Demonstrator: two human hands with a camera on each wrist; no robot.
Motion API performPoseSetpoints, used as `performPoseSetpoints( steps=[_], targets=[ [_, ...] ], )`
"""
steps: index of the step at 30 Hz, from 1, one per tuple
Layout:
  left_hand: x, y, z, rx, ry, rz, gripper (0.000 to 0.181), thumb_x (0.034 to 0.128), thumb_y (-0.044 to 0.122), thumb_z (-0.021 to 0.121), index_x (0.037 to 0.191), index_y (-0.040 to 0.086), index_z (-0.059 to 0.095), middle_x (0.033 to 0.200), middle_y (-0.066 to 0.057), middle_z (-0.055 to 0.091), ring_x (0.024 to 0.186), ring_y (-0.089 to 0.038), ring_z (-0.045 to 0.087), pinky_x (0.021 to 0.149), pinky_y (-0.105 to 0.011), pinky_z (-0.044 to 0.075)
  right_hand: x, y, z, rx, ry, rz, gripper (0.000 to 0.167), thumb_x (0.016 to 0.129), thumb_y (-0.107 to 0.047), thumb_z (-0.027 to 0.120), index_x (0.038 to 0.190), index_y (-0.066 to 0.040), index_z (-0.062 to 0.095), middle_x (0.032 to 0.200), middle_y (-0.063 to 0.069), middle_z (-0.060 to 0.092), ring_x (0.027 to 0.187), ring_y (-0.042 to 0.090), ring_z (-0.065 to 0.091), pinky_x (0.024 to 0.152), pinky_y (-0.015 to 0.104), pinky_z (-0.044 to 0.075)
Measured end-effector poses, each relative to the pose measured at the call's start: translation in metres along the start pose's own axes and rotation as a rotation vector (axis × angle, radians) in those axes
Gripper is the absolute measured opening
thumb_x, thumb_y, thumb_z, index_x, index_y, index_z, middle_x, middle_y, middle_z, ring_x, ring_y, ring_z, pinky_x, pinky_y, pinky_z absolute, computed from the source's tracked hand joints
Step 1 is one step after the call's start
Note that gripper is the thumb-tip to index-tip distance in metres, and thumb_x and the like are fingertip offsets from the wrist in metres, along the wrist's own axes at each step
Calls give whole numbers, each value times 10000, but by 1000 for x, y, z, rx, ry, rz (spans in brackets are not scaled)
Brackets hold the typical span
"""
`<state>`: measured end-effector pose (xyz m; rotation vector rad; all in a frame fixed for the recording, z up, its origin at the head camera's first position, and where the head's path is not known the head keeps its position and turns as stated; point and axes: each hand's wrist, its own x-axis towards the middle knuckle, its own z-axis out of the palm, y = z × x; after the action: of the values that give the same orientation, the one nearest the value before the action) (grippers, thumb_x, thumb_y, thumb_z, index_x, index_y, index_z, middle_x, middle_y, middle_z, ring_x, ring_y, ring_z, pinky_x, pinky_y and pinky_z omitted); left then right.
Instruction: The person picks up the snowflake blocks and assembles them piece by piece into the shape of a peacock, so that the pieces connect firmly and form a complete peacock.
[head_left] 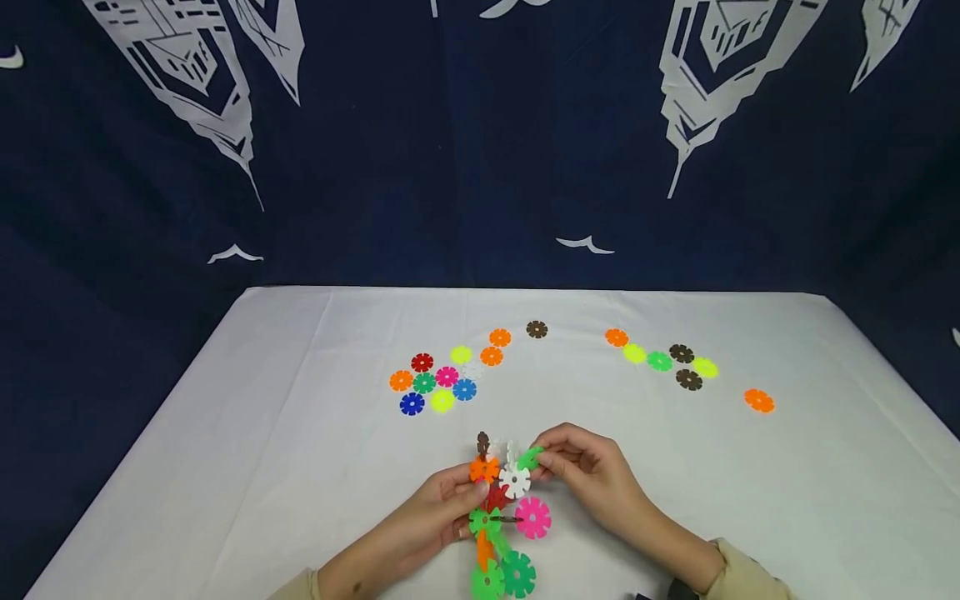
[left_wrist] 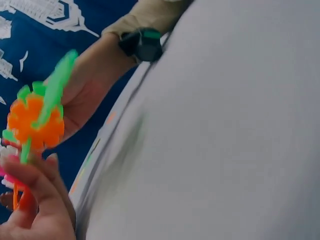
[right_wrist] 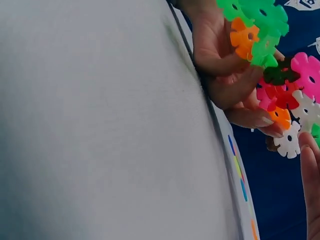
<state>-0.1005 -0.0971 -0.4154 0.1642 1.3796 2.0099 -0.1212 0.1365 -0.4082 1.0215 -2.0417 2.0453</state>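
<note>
The left hand [head_left: 432,515] grips a cluster of joined discs [head_left: 497,498] over the table [head_left: 285,467]. The right hand [head_left: 588,467] pinches a green disc [head_left: 530,458] between thumb and fingers, seemingly against a white disc [head_left: 514,482].

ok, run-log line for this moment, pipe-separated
left hand: holds joined discs | right hand: pinches green disc beside them | loose discs: spread farther back on white tablecloth

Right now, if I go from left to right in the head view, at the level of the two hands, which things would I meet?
Left hand → orange disc above its thumb → white disc facing the camera → green disc → right hand.
</note>
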Motion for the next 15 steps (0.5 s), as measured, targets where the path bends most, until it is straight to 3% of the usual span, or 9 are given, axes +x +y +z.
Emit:
performPoseSetpoints(
  steps=[7, 15],
  targets=[
    [1, -1, 8, -98, 45, 67, 572, 926, 154, 596, 1364, -111, 339, 1291, -183, 513, 1134, -230, 523, 967, -321, 413, -1, 0, 3, -19, 59, -22, 196, 849, 172, 554, 987, 43, 608, 818, 158, 641, 693, 256, 645, 610, 333, 559],
    [0, -3, 18, -128, 151, 72, 605, 937, 200, 588, 1386, -89, 303, 1314, -157, 498, 1188, -225, 472, 989, -304, 384, -3, 1, 8, -17, 112, -7, 164, 858, 156, 556, 991, 66, 585, 810, 164, 638, 704, 261, 652, 614, 378, 559]
  ],
)
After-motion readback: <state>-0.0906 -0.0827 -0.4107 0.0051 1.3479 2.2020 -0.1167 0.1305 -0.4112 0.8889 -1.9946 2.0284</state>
